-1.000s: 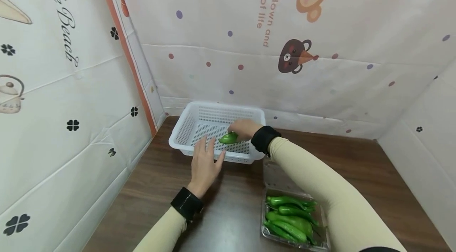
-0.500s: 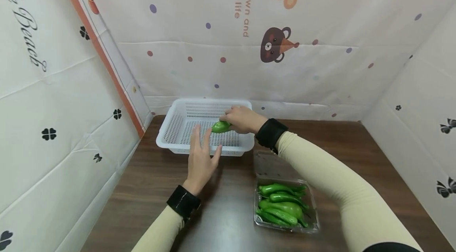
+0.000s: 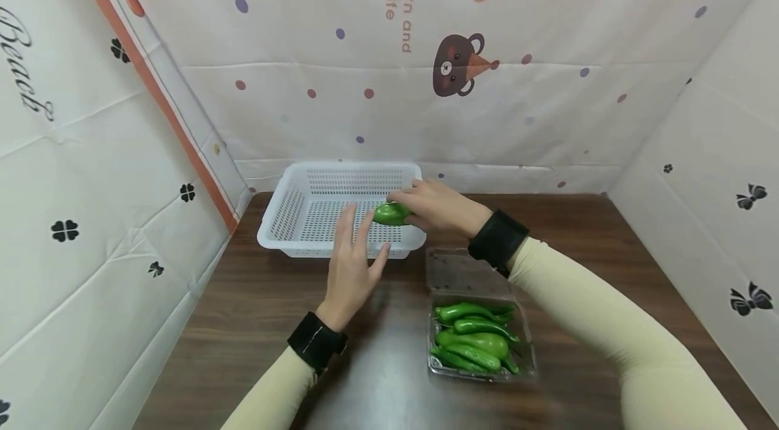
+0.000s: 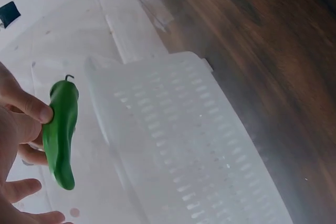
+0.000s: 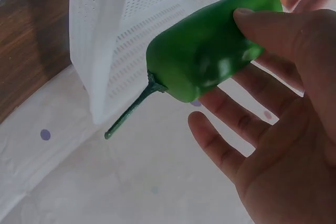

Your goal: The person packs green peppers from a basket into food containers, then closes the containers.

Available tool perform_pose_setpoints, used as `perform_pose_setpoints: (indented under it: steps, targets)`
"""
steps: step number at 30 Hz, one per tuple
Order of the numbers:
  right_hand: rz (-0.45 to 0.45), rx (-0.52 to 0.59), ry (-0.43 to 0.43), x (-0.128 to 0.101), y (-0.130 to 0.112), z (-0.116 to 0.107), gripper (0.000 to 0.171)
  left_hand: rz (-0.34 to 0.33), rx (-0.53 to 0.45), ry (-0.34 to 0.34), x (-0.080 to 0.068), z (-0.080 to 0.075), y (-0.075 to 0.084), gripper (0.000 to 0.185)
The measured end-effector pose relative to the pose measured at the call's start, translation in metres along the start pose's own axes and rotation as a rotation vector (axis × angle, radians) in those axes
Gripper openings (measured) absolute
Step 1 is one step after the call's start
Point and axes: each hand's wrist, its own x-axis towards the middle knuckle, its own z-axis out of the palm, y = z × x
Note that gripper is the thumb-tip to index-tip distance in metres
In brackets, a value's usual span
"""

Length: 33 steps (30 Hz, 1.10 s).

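Our right hand point(image 3: 441, 208) pinches a pepper point(image 3: 391, 213) over the basket point(image 3: 286, 213) (left hand point(image 3: 351, 266) flat at 6 o'clock); a loose thumb grip could drop it outside.

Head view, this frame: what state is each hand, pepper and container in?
Right hand: holds one green pepper over the white basket.
Left hand: fingers straight, holding nothing, at the basket's near rim.
White basket: upright on the table; no pepper visible inside.
Clear plastic box: lid open, peppers inside.
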Motion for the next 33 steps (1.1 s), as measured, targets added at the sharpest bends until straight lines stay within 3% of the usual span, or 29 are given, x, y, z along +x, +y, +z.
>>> perform_pose_setpoints:
  steps: [7,14,22,33]
  targets:
    - [-0.016,0.082,0.069,-0.027,-0.003,-0.001,0.032,0.056,-0.052,-0.033,0.001,0.000,0.010,0.072]
    - [-0.021,0.029,0.100,-0.055,-0.007,-0.001,0.045,0.158,-0.096,-0.083,-0.001,0.001,0.020,0.075]
    - [0.073,0.051,0.089,-0.087,-0.017,-0.001,0.042,0.251,-0.146,-0.138,-0.009,0.003,0.029,0.068]
    - [0.170,0.114,0.032,-0.137,-0.040,0.005,0.044,0.310,-0.213,-0.178,-0.019,0.006,0.042,0.063]
